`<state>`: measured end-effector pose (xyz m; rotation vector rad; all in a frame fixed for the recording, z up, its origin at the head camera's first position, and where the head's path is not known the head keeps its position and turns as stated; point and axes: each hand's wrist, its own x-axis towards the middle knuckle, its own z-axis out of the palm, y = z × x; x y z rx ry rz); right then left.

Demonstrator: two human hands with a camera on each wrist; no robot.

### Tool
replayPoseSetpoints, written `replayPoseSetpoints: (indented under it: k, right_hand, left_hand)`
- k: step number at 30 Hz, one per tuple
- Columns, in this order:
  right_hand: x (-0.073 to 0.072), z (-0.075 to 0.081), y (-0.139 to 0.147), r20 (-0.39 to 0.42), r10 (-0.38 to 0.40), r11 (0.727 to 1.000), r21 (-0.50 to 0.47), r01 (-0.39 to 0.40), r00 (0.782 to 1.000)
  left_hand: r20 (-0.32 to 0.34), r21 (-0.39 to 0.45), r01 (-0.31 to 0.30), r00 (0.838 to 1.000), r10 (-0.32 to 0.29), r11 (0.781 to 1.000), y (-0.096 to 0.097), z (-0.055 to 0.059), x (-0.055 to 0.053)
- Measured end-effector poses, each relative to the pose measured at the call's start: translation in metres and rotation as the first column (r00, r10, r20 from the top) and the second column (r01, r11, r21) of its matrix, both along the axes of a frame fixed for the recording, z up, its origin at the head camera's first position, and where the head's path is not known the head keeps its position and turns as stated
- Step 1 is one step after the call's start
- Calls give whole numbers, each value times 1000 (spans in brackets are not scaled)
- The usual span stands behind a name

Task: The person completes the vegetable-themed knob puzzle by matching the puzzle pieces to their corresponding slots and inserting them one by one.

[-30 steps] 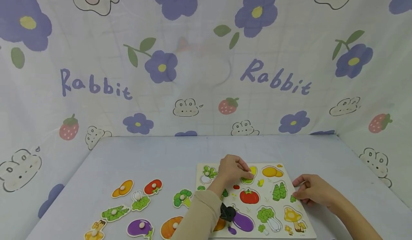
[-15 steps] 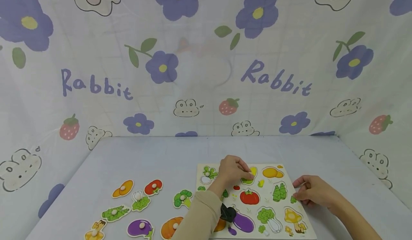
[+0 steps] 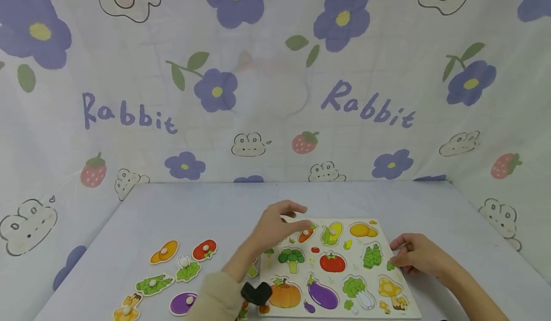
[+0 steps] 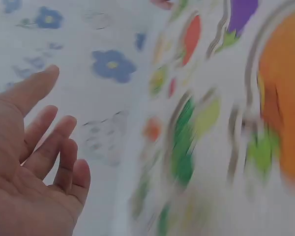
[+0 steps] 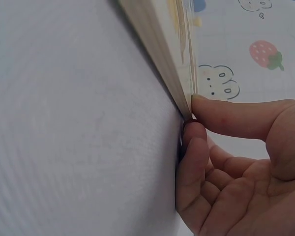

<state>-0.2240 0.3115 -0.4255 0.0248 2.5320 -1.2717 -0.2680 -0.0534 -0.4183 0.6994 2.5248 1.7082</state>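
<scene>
A pale wooden vegetable puzzle board (image 3: pixel 337 311) lies on the table. Its corn piece (image 3: pixel 332 235) sits in its slot with a knob showing, and a carrot piece (image 3: pixel 306 235) sits beside it. Above the board's far left corner is my left hand (image 3: pixel 275 225), fingers spread and holding nothing; in the left wrist view its palm (image 4: pixel 34 172) is bare. At the board's right edge my right hand (image 3: pixel 424 254) grips the rim. The right wrist view shows the thumb (image 5: pixel 236 118) on top and a finger beneath the board's corner.
Loose knobbed pieces lie left of the board: a potato (image 3: pixel 164 252), a tomato (image 3: pixel 204 249), a cabbage (image 3: pixel 188 271), asparagus (image 3: pixel 152 285), a mushroom (image 3: pixel 126 311) and an eggplant (image 3: pixel 182 304). My left sleeve (image 3: pixel 217 297) covers others. A patterned curtain (image 3: pixel 275 120) rises behind the table.
My left hand has left the corn piece and moved left, its fingers opening. The corn piece stays in its slot. My right hand keeps its hold on the board.
</scene>
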Motion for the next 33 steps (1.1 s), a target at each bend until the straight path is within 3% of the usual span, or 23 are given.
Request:
replayPoseSetpoints:
  k: [3, 6, 10, 14, 17, 23, 33]
  right_hand:
    - [0, 0, 1, -1, -10, 1000, 12, 10, 1000]
    - [0, -1, 2, 0, -12, 1000, 17, 12, 1000]
    - [1, 0, 3, -4, -4, 1000, 5, 4, 1000]
    - [1, 2, 2, -7, -1, 1000, 1, 1, 1000]
    - [2, 3, 2, -9, 4, 1000, 0, -4, 1000]
    - [1, 1, 2, -4, 4, 1000, -2, -4, 1000]
    - [-1, -1, 0, 3, -7, 1000, 11, 7, 1000]
  left_hand:
    - [-78, -20, -79, 994, 77, 997, -55, 10, 11]
    - [-106, -63, -138, 986, 131, 988, -120, 15, 20]
    - [-102, -105, -210, 975, 199, 972, -202, 15, 32]
    - [-33, -153, -296, 955, 294, 943, -257, 9, 44]
    - [53, -177, -313, 944, 327, 933, -279, -2, 50]
    - [210, -159, -293, 923, 322, 943, -299, -20, 52]
    - [319, -185, -213, 910, 264, 959, -305, -23, 48]
